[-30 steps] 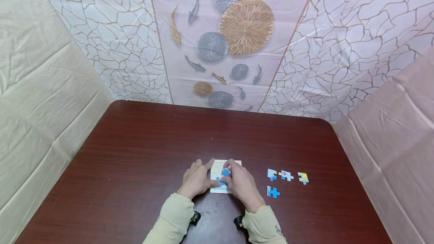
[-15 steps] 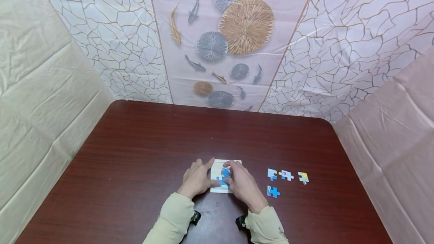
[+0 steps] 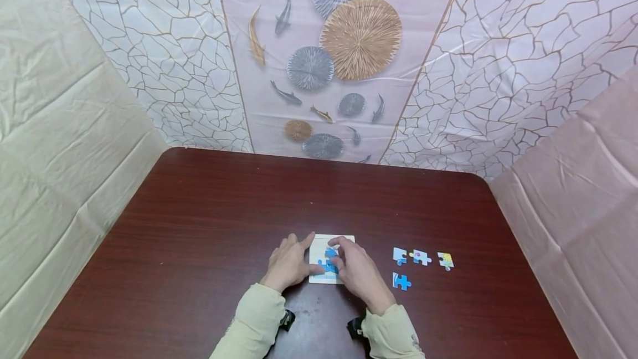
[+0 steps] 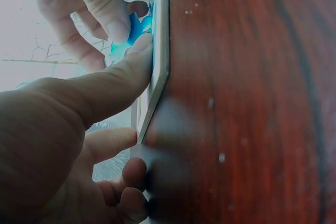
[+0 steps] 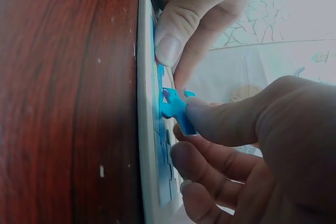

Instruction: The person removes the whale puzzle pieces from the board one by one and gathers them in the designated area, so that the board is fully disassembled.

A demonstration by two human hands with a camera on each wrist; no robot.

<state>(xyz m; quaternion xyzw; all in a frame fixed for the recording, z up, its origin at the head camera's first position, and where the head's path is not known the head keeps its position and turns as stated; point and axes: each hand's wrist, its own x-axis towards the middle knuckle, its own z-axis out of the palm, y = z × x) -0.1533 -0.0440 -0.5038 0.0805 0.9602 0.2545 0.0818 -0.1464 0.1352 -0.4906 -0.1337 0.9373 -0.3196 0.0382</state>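
A small white-framed jigsaw board (image 3: 321, 240) lies on the table in front of me, with blue pieces in its lower part. My left hand (image 3: 291, 263) rests at its left side, fingers mostly straight. Its thumb (image 4: 118, 80) presses on the board's face, and the index finger touches the edge near a corner. Over the board's right part is my right hand (image 3: 360, 270), pinching a blue jigsaw piece (image 5: 179, 111) between thumb and fingers. That piece stands tilted off the board, its lower end at or close to the surface. The right hand covers part of the board.
To the right on the dark red-brown table (image 3: 224, 204) lie several loose jigsaw pieces, among them a blue one (image 3: 401, 282), a pink-and-white one (image 3: 421, 258) and a yellow one (image 3: 446, 261). Patterned cloth (image 3: 324, 98) hangs behind the table's back edge.
My right hand has shifted slightly right, and its thumb has drawn back, baring more blue on the board. The left hand and the loose pieces have kept their places.
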